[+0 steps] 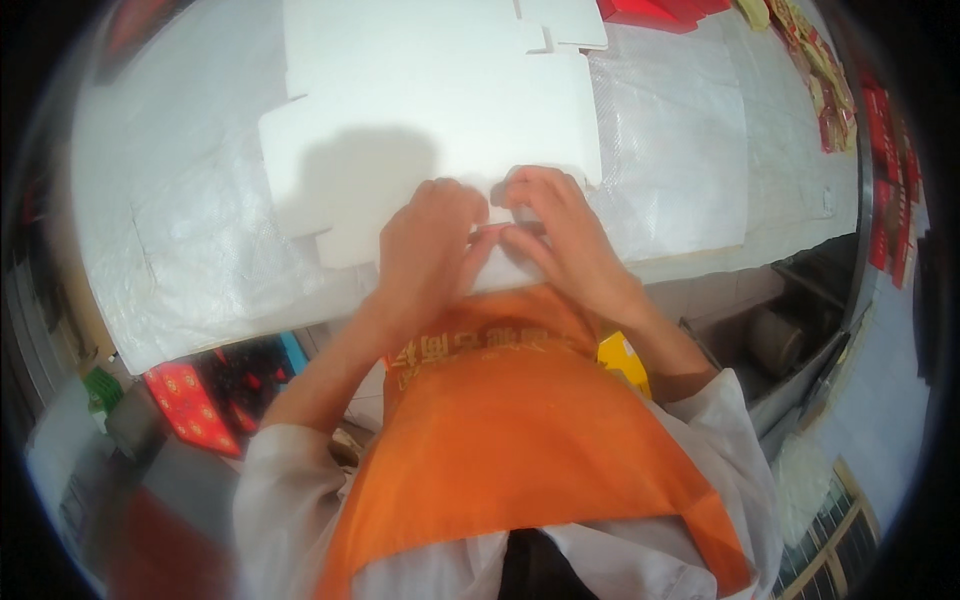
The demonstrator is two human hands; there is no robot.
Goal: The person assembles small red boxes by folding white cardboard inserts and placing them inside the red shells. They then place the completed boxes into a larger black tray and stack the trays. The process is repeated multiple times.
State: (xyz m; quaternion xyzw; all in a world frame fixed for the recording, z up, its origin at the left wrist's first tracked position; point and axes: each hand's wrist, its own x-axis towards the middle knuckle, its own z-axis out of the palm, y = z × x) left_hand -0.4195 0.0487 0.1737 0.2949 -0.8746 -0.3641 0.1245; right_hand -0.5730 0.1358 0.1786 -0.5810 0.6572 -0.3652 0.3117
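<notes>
We see both hands at the centre of the frame, pressed down on the near edge of a flat white card [430,110] that lies on the desk [180,220], which is covered with a white woven sheet. The left hand [430,245] has its fingers curled and bunched together, knuckles up, bearing on the card's edge; the right hand [560,225] lies just beside it, fingers bent and close together, their tips meeting the left hand's at a small flap or fold [492,228]. Whether the fingers pinch that flap or only press it flat we cannot tell, since the tips are hidden under the knuckles. The card stretches away from the hands toward the upper middle of the frame, with cut tabs showing at its left side and top, so it looks like an unfolded box blank; holding it at the near edge would keep it from sliding on the slick sheet. An orange apron [520,440] fills the lower middle. Red packets [190,405] sit below the desk at lower left, and more red and yellow packets [830,80] lie along the upper right.
</notes>
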